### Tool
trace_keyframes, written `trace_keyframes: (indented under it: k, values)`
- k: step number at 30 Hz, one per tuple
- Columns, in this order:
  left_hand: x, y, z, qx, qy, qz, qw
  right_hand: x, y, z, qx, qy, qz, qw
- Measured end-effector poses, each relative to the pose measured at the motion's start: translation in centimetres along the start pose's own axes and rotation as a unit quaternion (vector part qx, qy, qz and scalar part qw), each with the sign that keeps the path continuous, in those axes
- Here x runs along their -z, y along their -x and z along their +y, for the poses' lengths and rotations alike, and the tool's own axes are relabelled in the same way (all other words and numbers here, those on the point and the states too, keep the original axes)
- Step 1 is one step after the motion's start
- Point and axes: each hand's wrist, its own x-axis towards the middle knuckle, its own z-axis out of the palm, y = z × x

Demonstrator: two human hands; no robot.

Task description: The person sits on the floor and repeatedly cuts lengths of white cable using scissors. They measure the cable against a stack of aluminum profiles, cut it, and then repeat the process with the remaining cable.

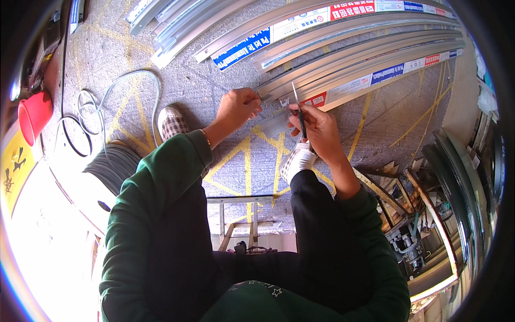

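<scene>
My right hand (321,129) is closed around a cutting tool with a slim pointed metal blade (295,93) and a dark handle; whether it is a knife or scissors I cannot make out. The blade points away from me, over the aluminium profiles (343,68). Beside the profiles' near left end, my left hand (237,109) is curled with its fingertips drawn together; what they hold, if anything, is hidden. A strip of printed film (343,91) in red, white and blue runs along the nearest profile. Clear plastic film (273,124) hangs loose between my hands.
More metal profiles (188,27) lie farther back on the concrete floor. To the left are a loose grey hose (157,99), a dark cable coil (115,163) and a red bucket (35,117). A metal-framed rack (437,220) of scrap stands right. A low stool (236,200) is between my legs.
</scene>
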Motion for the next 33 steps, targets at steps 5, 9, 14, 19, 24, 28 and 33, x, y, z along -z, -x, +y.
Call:
trace_keyframes:
  k: [5, 9, 14, 19, 24, 28, 33]
  values:
    - [-0.5, 0.1, 0.1, -0.022, -0.022, 0.020, 0.999, 0.1, -0.1, 0.5, -0.050, -0.102, -0.082, 0.990]
    - [-1.0, 0.0, 0.2, -0.047, -0.048, 0.033, 0.997, -0.7, -0.4, 1.6, -0.117, -0.202, -0.136, 0.963]
    - [-1.2, -0.1, 0.4, -0.056, -0.059, 0.038, 0.996, -1.5, -1.3, 2.6, -0.147, -0.240, -0.136, 0.950]
    - [-1.3, 0.0, 0.5, -0.056, -0.050, 0.051, 0.996, -1.6, -1.9, 2.9, -0.144, -0.232, -0.126, 0.954]
    - [-1.2, -0.1, 0.4, -0.066, -0.082, 0.043, 0.993, -1.8, -2.1, 2.7, -0.146, -0.225, -0.113, 0.957]
    - [-1.1, 0.0, 0.3, -0.074, -0.098, 0.058, 0.991, -1.5, -1.8, 2.9, -0.137, -0.213, -0.062, 0.965]
    - [-0.5, 0.5, 0.5, -0.069, -0.207, 0.063, 0.974, 5.4, -3.4, 2.4, -0.066, -0.247, 0.083, 0.963]
